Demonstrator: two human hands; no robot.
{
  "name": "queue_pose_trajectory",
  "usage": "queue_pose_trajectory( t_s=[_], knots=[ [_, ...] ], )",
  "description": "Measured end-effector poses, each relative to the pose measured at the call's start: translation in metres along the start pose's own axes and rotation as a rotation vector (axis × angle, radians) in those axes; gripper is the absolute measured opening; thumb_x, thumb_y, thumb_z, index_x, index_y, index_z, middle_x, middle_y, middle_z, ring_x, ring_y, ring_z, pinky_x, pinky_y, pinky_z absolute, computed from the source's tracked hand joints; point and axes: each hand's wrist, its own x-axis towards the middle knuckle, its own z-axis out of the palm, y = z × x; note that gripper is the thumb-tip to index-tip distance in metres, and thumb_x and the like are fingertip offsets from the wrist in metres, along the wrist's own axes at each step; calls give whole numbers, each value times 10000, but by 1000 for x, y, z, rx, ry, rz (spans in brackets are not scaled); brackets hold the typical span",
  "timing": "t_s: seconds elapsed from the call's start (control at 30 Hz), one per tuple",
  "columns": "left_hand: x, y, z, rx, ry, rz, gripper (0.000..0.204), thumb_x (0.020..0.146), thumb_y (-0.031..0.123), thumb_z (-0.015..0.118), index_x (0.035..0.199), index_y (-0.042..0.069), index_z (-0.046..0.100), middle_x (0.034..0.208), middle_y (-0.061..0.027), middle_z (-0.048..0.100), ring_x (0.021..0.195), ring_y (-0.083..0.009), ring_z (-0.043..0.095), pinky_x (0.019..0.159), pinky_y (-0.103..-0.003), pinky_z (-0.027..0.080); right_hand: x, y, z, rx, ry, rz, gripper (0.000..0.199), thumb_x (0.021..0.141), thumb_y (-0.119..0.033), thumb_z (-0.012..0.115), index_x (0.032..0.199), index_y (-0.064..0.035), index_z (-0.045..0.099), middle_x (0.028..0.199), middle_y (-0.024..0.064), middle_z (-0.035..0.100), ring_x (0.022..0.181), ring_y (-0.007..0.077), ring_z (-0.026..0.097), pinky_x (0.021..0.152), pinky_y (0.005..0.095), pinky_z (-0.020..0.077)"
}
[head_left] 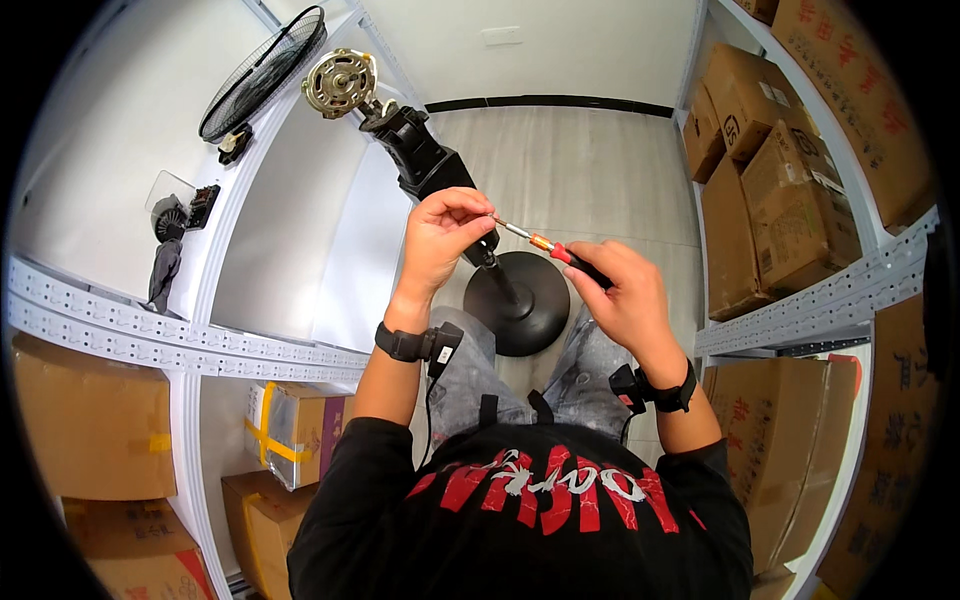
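My right hand is closed round the red and black handle of a screwdriver, whose shaft points up and left. At the screwdriver's tip the thumb and fingers of my left hand are pinched together. Whatever small thing sits between them is too small to make out. Just beyond my left hand stands a partly dismantled pedestal fan with a black body. Its bare metal motor shows at the top, and its round black base rests on the floor before my knees.
On the white shelf at left lie a black fan grille, a dark block-shaped part and a grey cloth-like item. Cardboard boxes fill the right rack. More boxes stand low on the left.
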Motion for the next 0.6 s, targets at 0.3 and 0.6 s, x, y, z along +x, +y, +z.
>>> queue_pose_trajectory(
  t_s=[0.3,0.6],
  knots=[
    [-1,11,-7,270,-64,-26,162,797,-129,698,908,-15,664,991,-96,652,887,-159,664,786,-267,562,1,1,6,-87,27,-43,195,797,-132,750,986,-118,702,711,55,560,600,243,576,527,357,447],
    [-1,11,-8,282,-72,-117,137,811,-104,698,914,-17,677,971,-77,664,880,-143,671,800,-260,566,3,3,9,-170,47,-100,184,783,-143,752,956,-142,691,701,42,532,594,247,580,513,375,451]
  ],
)
